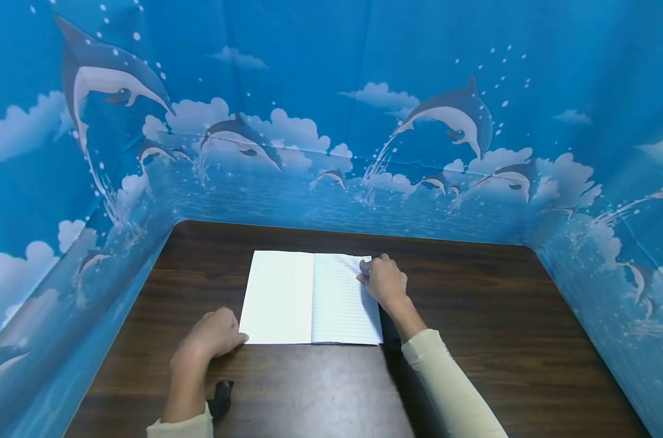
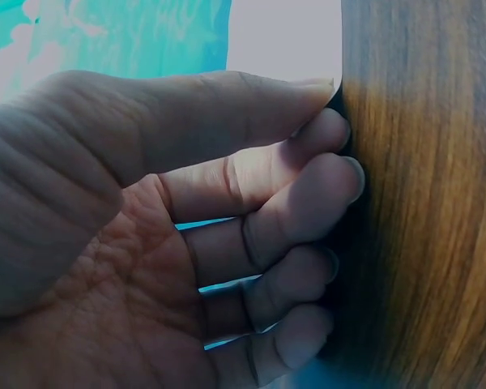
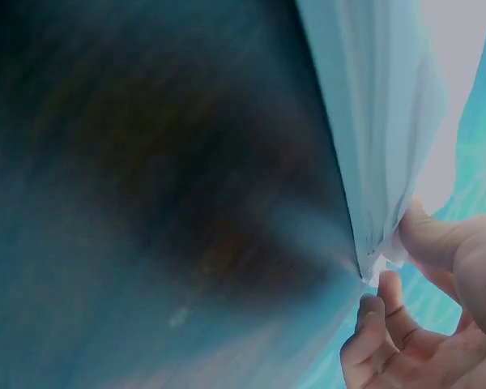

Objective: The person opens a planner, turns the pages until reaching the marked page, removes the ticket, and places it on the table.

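Observation:
An open notebook [image 1: 283, 298] lies on the dark wooden table, its left page plain white and its right page lined [image 1: 339, 310]. At its near left corner is my left hand [image 1: 213, 334], thumb on top of the paper. The left wrist view shows this thumb [image 2: 227, 109] over the white corner [image 2: 287, 40], with curled fingers beneath it. My right hand [image 1: 385, 280] pinches the far right corner of the lined page, which bends there. In the right wrist view, the thumb of the right hand [image 3: 437, 300] touches the page edges [image 3: 364, 138]; part of its grip is hidden.
The wooden table [image 1: 501, 316] extends on both sides of the notebook. Behind it and along its sides hangs a blue curtain [image 1: 309, 73] printed with dolphins and clouds. A black object [image 1: 220, 398] sits by the left wrist, and a dark one [image 1: 388, 328] by the right.

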Available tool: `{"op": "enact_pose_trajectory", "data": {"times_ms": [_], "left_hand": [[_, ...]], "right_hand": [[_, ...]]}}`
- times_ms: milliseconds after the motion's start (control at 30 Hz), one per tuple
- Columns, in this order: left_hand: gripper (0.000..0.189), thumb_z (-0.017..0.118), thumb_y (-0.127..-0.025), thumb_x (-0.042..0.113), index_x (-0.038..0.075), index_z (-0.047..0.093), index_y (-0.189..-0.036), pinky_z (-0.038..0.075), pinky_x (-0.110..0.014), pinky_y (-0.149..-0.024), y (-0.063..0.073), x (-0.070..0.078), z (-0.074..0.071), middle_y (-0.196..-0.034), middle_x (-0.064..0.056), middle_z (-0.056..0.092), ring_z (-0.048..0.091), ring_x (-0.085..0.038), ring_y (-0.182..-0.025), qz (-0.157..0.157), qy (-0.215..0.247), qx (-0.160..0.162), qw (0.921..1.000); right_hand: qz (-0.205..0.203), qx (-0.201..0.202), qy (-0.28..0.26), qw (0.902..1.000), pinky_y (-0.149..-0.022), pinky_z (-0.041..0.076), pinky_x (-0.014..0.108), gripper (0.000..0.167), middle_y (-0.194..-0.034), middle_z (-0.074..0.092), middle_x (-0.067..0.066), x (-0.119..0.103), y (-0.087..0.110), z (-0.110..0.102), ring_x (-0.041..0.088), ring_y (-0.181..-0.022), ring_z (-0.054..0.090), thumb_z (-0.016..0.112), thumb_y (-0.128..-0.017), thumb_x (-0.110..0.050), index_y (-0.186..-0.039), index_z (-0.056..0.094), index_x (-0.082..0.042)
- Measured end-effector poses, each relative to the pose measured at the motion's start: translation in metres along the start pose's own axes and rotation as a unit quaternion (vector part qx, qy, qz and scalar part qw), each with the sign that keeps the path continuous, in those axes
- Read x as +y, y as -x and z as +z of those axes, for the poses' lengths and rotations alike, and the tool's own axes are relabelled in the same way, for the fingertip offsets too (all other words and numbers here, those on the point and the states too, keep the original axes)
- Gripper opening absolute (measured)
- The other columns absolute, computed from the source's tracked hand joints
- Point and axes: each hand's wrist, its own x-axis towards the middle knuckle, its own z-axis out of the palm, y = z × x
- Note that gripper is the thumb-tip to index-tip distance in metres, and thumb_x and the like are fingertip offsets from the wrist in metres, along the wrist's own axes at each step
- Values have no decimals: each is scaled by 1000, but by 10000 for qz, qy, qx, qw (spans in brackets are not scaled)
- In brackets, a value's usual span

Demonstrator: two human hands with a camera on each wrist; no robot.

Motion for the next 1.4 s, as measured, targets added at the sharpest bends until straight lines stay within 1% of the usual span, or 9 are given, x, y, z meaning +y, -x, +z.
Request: {"op": "enact_pose_trajectory", "data": {"times_ms": [267, 333, 433, 533, 667, 767, 867, 1100, 1400], "left_hand": [[49, 73, -98, 17, 18, 47, -56, 34, -27, -53, -6, -10, 0, -54, 5, 37, 35, -10, -52, -56, 64, -96, 9999], [49, 74, -98, 18, 17, 47, -57, 35, -27, -53, -8, -13, 0, -54, 5, 38, 35, -10, -52, -61, 72, -107, 9999], [49, 74, -98, 18, 17, 47, -58, 35, -28, -53, -9, -15, 1, -55, 5, 37, 35, -11, -53, -8, 119, -110, 9999], [49, 75, -98, 18, 19, 46, -58, 35, -27, -53, -12, -18, 3, -56, 6, 36, 35, -9, -53, 98, 93, -117, 9998], [50, 75, -98, 18, 20, 45, -59, 34, -27, -53, -16, -22, 5, -56, 6, 36, 35, -9, -54, 269, 34, -133, 9995], [47, 76, -98, 16, 16, 48, -61, 34, -29, -55, -13, -20, 5, -58, 2, 39, 38, -13, -56, 263, 93, -102, 9996], [44, 76, -98, 17, 13, 51, -62, 35, -29, -56, -17, -21, 8, -60, 0, 42, 40, -15, -57, 128, 114, -98, 9998], [46, 78, -98, 25, 16, 52, -61, 36, -28, -53, -44, -48, 24, -58, 2, 42, 39, -13, -55, 29, 78, -139, 9999], [50, 77, -95, 21, 17, 47, -56, 31, -28, -51, -48, -48, 26, -54, 4, 35, 31, -12, -51, 166, 121, -34, 9998]], "right_hand": [[76, 2, -334, 9994, -56, 44, 36, 49, -136, 74, 13, -6, 2, 4, 24, -86, 66, 77, -101, -32, -148, 64, -34], [111, 62, -611, 9981, -57, 46, 39, 58, -134, 75, 15, -7, 2, 6, 28, -84, 67, 77, -101, -28, -156, 58, -30], [273, 173, -1136, 9930, -69, 57, 48, 69, -135, 74, 18, -6, 0, 9, 34, -95, 74, 81, -99, -23, -160, 50, -17], [566, 189, -1729, 9831, -77, 59, 47, 59, -120, 74, 21, -1, -2, 10, 34, -95, 74, 83, -97, -22, -145, 54, -4], [843, 91, -2289, 9697, -65, 51, 33, 30, -97, 68, 16, 9, -6, 6, 24, -78, 64, 81, -98, -20, -113, 63, -2], [959, -83, -2544, 9623, -59, 48, 27, 22, -89, 68, 13, 14, -9, 3, 18, -70, 63, 80, -99, -20, -102, 67, -2], [1037, -211, -2652, 9584, -58, 48, 26, 22, -87, 71, 12, 17, -9, 1, 17, -68, 67, 81, -98, -21, -100, 69, -2], [948, -291, -2701, 9577, -59, 52, 27, 21, -88, 70, 12, 20, -11, -5, 18, -70, 68, 74, -104, -23, -97, 71, -3], [496, -468, -2974, 9523, -62, 52, 31, 25, -83, 70, 15, 20, -6, -37, 24, -72, 66, 67, -108, -25, -96, 70, -3]]}}
